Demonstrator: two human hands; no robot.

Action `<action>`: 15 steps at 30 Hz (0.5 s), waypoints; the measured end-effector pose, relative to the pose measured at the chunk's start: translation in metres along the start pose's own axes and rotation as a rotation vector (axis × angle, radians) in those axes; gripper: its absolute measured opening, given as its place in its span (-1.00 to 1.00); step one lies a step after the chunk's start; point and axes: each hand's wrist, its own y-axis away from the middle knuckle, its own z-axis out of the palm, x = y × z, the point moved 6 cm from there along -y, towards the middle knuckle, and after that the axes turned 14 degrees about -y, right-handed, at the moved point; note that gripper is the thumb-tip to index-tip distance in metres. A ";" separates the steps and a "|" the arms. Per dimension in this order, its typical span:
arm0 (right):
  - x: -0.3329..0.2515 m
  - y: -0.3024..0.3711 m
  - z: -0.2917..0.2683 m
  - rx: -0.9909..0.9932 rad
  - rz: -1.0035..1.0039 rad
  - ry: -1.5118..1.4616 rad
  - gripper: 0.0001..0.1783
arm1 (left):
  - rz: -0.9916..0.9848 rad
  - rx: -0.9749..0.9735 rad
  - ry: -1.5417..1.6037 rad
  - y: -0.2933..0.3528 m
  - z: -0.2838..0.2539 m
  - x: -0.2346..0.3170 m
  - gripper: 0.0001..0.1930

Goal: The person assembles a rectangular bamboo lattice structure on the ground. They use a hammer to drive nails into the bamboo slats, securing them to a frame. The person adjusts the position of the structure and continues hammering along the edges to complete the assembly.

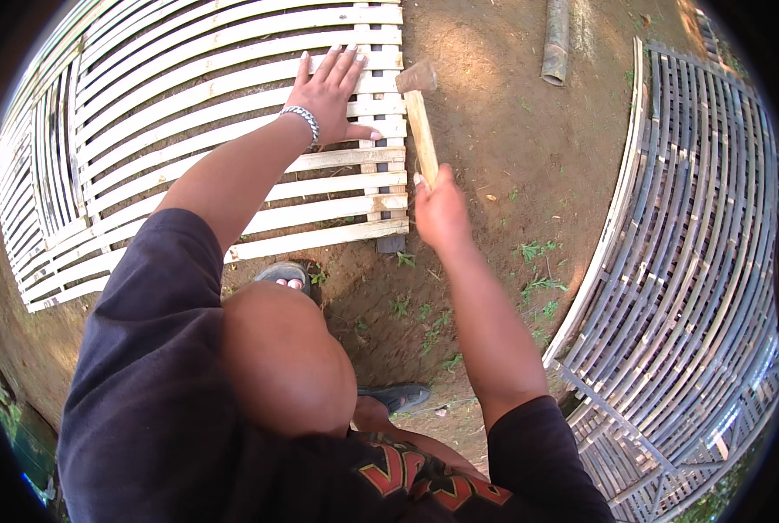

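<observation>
My left hand (328, 96) lies with its fingers spread on the pale slats near the right end of a bamboo slat panel (224, 113). A chain bracelet circles that wrist. In my right hand (442, 209) is the wooden handle of a hammer (422, 131), gripped near its lower end. The hammer's blocky head is beside the panel's right edge, level with my left hand; whether it touches the slats I cannot tell. Crosswise strips run under and between the slats near that edge.
A weathered bamboo slat structure (694, 235) stands to the right, with a lighter rail along its near side. A bamboo pole (557, 44) lies on the dirt ground (494, 113) at the top. My sandalled feet and bent knee (289, 357) are below the panel, among small green weeds.
</observation>
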 end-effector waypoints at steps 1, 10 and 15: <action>0.005 -0.004 -0.007 0.004 0.036 -0.018 -0.60 | -0.003 0.015 -0.003 -0.002 -0.002 -0.002 0.38; -0.028 -0.018 -0.025 0.344 -0.186 -0.452 -0.70 | 0.018 0.015 0.018 0.003 -0.001 0.005 0.37; -0.013 -0.046 -0.007 0.106 -0.021 -0.094 -0.62 | 0.027 -0.016 0.069 0.001 -0.003 0.000 0.42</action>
